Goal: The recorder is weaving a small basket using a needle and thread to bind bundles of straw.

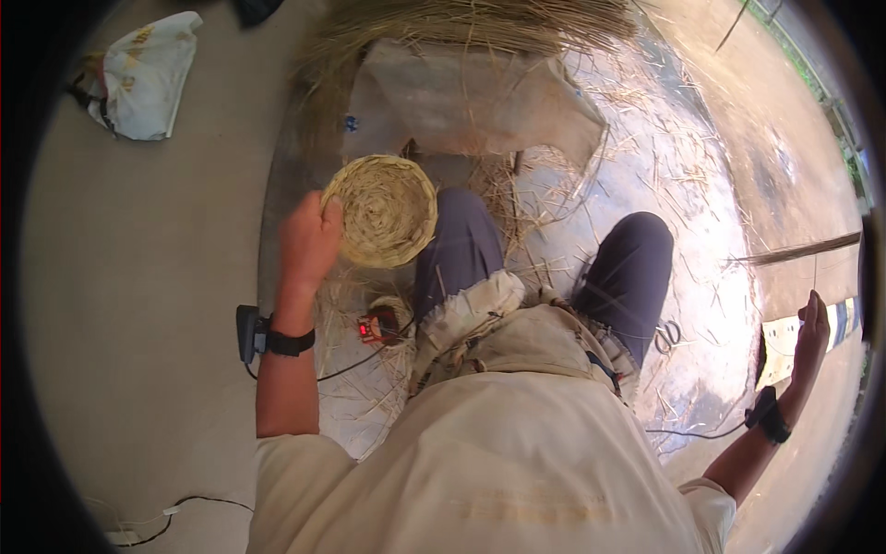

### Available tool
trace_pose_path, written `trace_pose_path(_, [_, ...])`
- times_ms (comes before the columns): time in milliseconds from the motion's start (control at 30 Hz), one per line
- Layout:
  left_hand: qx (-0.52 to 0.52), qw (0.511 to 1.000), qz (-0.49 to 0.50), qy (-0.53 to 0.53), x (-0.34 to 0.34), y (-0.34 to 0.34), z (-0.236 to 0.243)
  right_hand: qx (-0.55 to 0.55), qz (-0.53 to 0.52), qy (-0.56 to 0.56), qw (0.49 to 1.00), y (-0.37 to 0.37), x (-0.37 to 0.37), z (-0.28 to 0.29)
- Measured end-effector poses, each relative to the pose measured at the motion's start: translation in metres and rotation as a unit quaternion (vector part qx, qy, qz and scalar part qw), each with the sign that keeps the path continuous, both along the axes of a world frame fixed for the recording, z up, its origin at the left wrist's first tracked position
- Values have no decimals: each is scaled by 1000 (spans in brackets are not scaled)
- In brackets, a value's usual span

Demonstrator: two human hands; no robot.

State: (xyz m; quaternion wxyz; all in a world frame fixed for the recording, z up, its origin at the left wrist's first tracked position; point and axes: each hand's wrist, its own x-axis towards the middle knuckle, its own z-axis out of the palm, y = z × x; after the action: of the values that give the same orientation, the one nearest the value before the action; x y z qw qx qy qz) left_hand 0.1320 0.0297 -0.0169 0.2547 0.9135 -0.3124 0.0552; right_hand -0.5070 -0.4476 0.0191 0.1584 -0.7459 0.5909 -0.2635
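Note:
A round, shallow basket of woven straw (388,210) is tipped up so its inside shows, above my left knee. My left hand (311,238) is closed on its left rim, thumb on the near side. Far out to the right, my right hand (809,334) is raised and seen edge-on, its fingers close together. A thin, needle-like strand (815,270) rises from those fingertips; its far end is hard to make out. Both wrists wear black straps with small devices.
Long straw stalks (471,23) lie piled ahead on a pale sack (452,97). Loose straw litters the ground sheet (664,240). Scissors (666,337) lie beside my right knee, a red-lit device (378,328) near my left thigh. A white bag (148,74) sits far left. Cables trail from both wrists.

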Motion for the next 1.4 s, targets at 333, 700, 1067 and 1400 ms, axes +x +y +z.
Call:
trace_pose_path(333, [-47,978,-154,131,-106,-61,12,16,589,-90,803,244,289,-23])
trace_pose_path(700, [-79,961,-235,124,-130,-64,13,39,567,-80,819,264,323,-26])
trace_pose_path(1067, [-66,970,-233,2,-145,-67,9,198,528,-172,808,271,329,-20])
trace_pose_path(1400, [-29,965,-262,2,-143,-68,11,259,543,-123,789,259,333,-22])
